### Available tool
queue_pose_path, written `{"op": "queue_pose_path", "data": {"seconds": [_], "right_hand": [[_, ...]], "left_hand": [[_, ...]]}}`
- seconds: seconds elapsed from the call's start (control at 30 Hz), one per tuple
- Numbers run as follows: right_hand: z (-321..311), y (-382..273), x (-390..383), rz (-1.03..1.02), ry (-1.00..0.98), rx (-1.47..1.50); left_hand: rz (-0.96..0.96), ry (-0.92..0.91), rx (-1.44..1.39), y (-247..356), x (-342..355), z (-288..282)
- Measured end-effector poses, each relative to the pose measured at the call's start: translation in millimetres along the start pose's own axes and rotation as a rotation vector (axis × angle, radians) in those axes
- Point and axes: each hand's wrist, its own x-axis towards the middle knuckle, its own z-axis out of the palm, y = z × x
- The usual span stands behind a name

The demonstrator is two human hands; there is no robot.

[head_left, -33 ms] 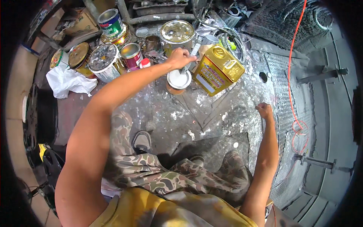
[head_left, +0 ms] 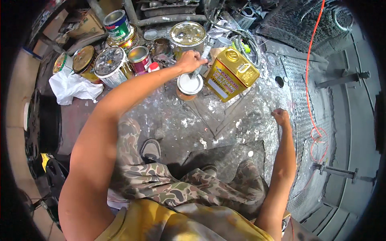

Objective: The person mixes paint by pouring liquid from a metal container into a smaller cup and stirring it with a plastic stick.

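Observation:
My left hand [head_left: 190, 62] is closed around a flat, grey-smeared stirring stick [head_left: 197, 72]. The stick leans down into a small open paint can [head_left: 189, 84] of white paint, whose side is orange-brown. Just right of that can stands a square gold thinner tin [head_left: 232, 74], slightly tilted in the picture, with a round cap and a handle on top. My right hand [head_left: 280, 116] hangs apart from the cans on the right, its fingers curled; nothing shows sticking out of them.
Paint-crusted cans [head_left: 110, 61] and a small magenta can [head_left: 139, 58] crowd the back left, near a white plastic bag [head_left: 72, 86]. A large paint-spattered pail [head_left: 187, 34] stands behind my left hand. An orange hose [head_left: 309, 76] runs down the right over metal plate. My shoe [head_left: 151, 151] is below.

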Motion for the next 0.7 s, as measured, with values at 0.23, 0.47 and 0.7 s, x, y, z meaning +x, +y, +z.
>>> {"op": "queue_pose_path", "data": {"seconds": [0.23,0.47,0.7], "right_hand": [[0.1,-7.1,5.1,-0.090,0.007,0.056],[-0.3,-5.0,-2.8,0.006,-0.172,0.151],[-2.6,10.5,-5.6,-0.078,-0.045,0.152]], "left_hand": [[0.376,-0.119,0.145,-6.4,-14.7,-48.3],[0.455,-0.168,0.187,24.9,-50.0,-60.4],[0.346,-0.222,0.416,32.9,-46.1,-67.1]]}}
